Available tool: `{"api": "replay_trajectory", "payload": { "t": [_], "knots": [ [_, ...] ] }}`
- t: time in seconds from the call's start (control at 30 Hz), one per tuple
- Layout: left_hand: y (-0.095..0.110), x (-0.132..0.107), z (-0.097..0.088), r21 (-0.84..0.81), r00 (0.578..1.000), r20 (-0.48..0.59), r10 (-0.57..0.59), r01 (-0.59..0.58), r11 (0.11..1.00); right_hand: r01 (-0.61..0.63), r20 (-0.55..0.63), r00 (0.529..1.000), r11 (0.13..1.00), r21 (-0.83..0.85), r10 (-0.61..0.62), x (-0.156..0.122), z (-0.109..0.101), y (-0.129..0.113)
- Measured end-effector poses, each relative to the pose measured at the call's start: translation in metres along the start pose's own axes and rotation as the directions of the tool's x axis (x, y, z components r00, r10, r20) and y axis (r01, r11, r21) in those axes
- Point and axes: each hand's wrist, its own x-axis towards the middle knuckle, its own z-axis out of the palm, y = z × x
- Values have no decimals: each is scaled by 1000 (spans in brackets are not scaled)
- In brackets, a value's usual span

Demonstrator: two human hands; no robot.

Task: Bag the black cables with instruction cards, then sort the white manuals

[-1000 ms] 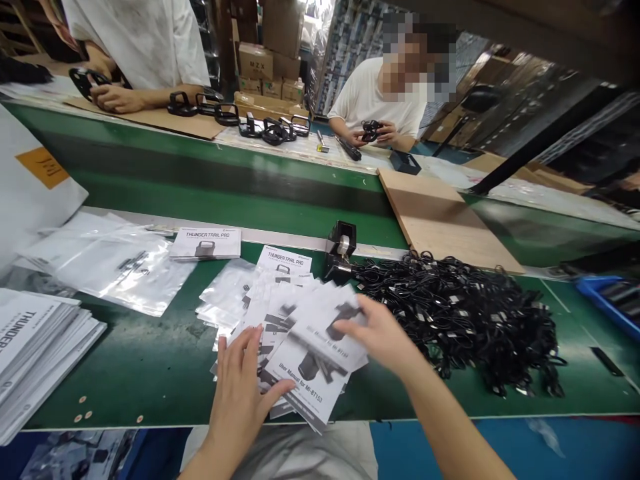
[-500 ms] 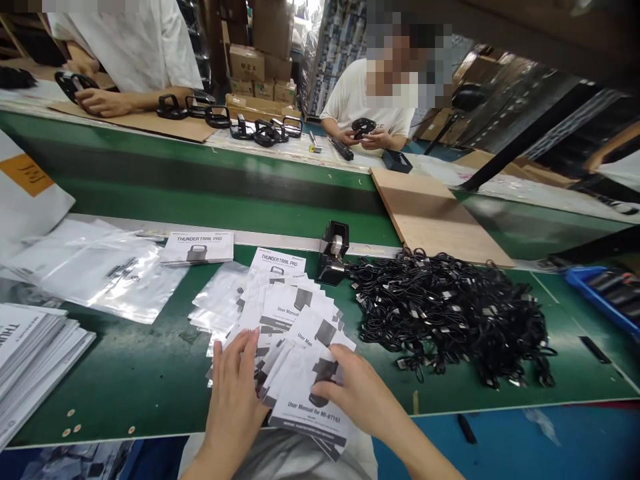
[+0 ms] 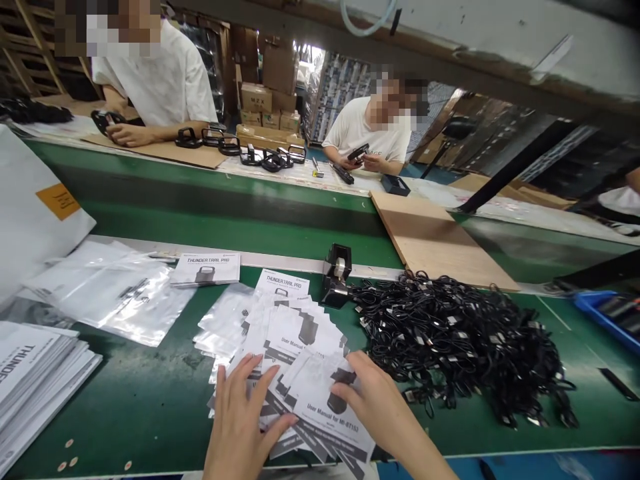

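Observation:
A fanned pile of printed user manuals covers the green bench in front of me. My right hand grips the right side of the nearest manuals, thumb on top and fingers behind the edge. My left hand lies on the left side of the pile, its fingers spread and its thumb touching the lower manuals. Clear plastic bags lie partly under the pile's left side. Behind the pile is a single cover sheet reading THUNDER TRAIL PRO.
A tangled heap of black cables lies right of a black tape dispenser. At left are stacked booklets, plastic bags and a small manual stack. A wooden board leans behind; two co-workers sit opposite.
The view has tilted upward, so the bench sits lower. My right hand has shifted the front manuals slightly right and away from me. My left fingers have spread wider over the pile.

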Motion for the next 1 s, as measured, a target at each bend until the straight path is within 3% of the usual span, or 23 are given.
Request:
{"api": "replay_trajectory", "payload": {
  "t": [0.2,0.4,0.5,0.6,0.67,0.8,0.9,1.0],
  "knots": [
    [-1,-2,2,-25,999,-29,-16,15,1000,-53,128,991,987,152,33,7,-20,-4],
    [-4,-3,5,102,999,-18,27,-25,994,-16,74,997,997,82,10,16,-37,1],
    [-1,2,5,225,988,-26,153,-143,964,55,120,991,995,87,-65,19,-31,5],
    [-1,9,2,282,933,41,358,-355,892,77,166,981,989,130,-98,21,-27,13],
    [-3,13,0,286,911,62,407,-407,867,53,166,983,989,135,-75,20,-38,22],
    [-6,14,2,287,912,45,407,-402,869,-67,97,994,995,70,60,12,-85,34],
    [-8,12,3,278,915,42,402,-398,875,36,148,987,986,162,-61,14,-102,17],
    [-11,9,3,238,902,78,424,-430,871,220,192,949,960,171,-252,34,-82,-16]
  ]
}}
